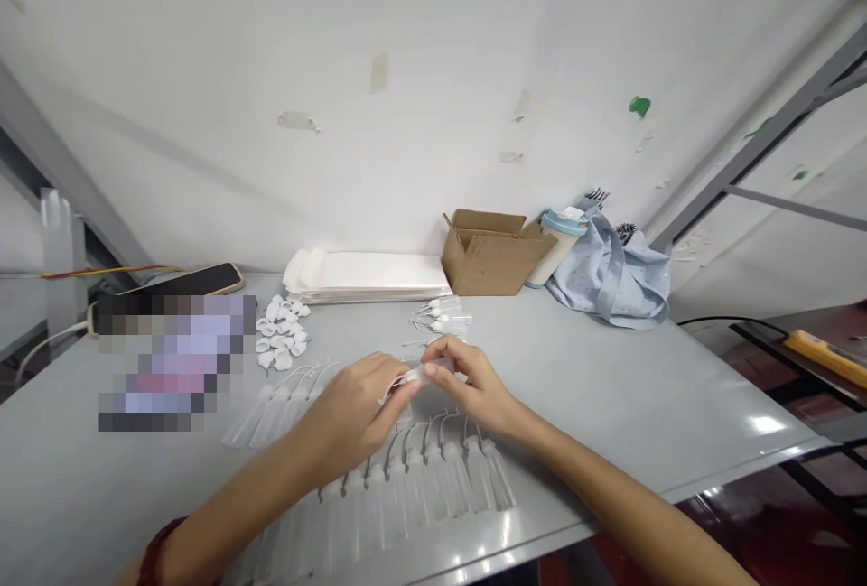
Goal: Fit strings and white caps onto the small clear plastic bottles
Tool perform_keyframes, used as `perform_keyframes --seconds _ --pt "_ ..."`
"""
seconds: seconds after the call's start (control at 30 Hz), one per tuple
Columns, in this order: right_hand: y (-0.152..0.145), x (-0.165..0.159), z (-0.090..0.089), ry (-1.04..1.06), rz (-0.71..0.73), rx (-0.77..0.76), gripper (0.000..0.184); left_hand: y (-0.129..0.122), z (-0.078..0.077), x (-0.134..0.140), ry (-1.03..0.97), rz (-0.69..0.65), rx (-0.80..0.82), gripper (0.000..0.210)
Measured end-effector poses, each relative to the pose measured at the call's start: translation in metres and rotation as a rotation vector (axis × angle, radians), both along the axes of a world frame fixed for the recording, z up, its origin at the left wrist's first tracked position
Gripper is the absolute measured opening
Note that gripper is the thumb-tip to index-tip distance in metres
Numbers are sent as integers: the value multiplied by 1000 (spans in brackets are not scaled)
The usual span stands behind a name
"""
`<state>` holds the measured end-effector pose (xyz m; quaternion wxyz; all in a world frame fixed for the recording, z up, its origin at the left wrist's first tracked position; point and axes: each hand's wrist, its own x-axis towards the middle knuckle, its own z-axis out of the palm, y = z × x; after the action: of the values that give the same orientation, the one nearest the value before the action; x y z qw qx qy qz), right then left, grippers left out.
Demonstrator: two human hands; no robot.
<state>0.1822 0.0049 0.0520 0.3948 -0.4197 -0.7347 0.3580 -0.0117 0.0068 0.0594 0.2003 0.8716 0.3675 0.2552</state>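
Note:
Both of my hands meet over the middle of the table around a small translucent plastic tube [414, 374] with a white end and a thin white tail. My left hand [362, 405] pinches its white end between thumb and fingers. The other end is gripped by my right hand [470, 383], thumb and forefinger closed on it. Below the hands lies a row of similar clear tubes with thin curved tails [433, 478], partly hidden by my left forearm. More such tubes [267, 414] lie to the left, and several [451, 315] lie beyond my hands.
A pile of white caps [281, 333] sits left of centre. Along the wall stand flat white packages [379, 274], an open cardboard box [498, 252], a lidded cup [559, 243] and a light blue cloth bag [610, 274]. A phone [209, 279] is at the left, beside a blurred-out patch.

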Motion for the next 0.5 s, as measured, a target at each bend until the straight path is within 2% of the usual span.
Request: perform_keyframes --seconds 0.1,0.17,0.27,0.37,0.5 --pt "2 3 0 -99 -40 138 19 5 7 -5 17 61 -109 34" --pt "8 7 -3 -144 -91 208 18 13 9 -13 68 108 -127 34" --pt "22 17 -8 -146 -220 248 19 31 8 -32 220 267 -24 30" --pt "40 30 -16 -114 -377 210 21 47 4 -51 449 398 88 28" --pt "57 40 -28 -139 -460 257 20 54 3 -66 637 450 107 27"
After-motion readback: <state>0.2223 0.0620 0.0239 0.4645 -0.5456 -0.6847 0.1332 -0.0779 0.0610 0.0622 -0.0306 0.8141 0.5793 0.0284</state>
